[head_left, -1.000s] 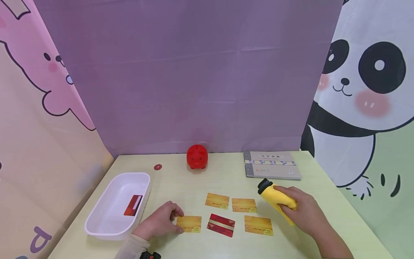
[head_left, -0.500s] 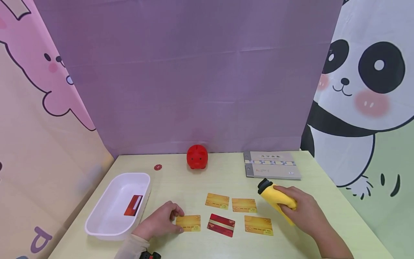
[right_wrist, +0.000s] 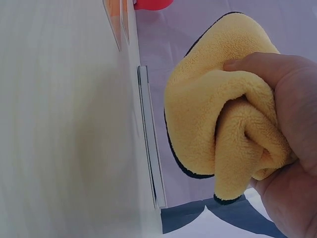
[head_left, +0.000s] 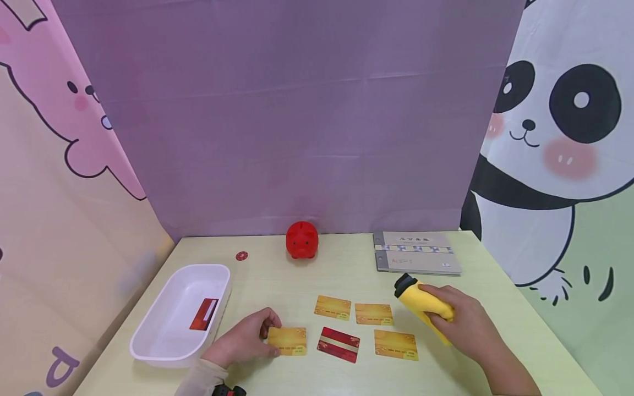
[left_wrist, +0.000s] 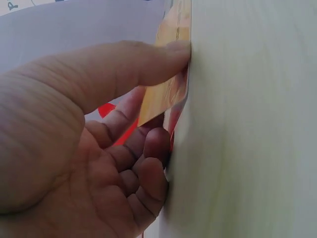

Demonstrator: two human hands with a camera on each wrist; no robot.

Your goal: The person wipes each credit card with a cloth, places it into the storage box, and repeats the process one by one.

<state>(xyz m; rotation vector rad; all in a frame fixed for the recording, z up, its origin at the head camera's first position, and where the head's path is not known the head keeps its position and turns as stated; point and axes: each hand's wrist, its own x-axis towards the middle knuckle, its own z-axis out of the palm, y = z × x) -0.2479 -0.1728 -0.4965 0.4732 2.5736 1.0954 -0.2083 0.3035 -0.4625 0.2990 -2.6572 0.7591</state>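
My left hand (head_left: pixel 250 336) pinches the left side of a gold bank card (head_left: pixel 289 341). In the left wrist view the thumb lies over the card (left_wrist: pixel 161 99), which tilts up from the table with the fingertips behind it. A folded yellow cloth (head_left: pixel 423 303) with dark edging is gripped in my right hand (head_left: pixel 465 319), above the table's right side; the right wrist view shows its fleecy folds (right_wrist: pixel 213 109). Between the hands lie a red card (head_left: pixel 339 345) and three more gold cards: one lower right (head_left: pixel 396 345), two farther back (head_left: pixel 333 307) (head_left: pixel 373 314).
A white plastic tray (head_left: pixel 143 341) stands at left with a red-orange card (head_left: pixel 203 314) inside. Toward the back are a small round red disc (head_left: pixel 241 256), a red piggy bank (head_left: pixel 301 240) and a grey ledger book (head_left: pixel 417 253). A purple cloth backdrop (head_left: pixel 307 121) hangs behind the table.
The gold card at my left hand has shifted slightly left, and its left edge has risen over the fingertip. My right hand and the cloth have stayed almost still.
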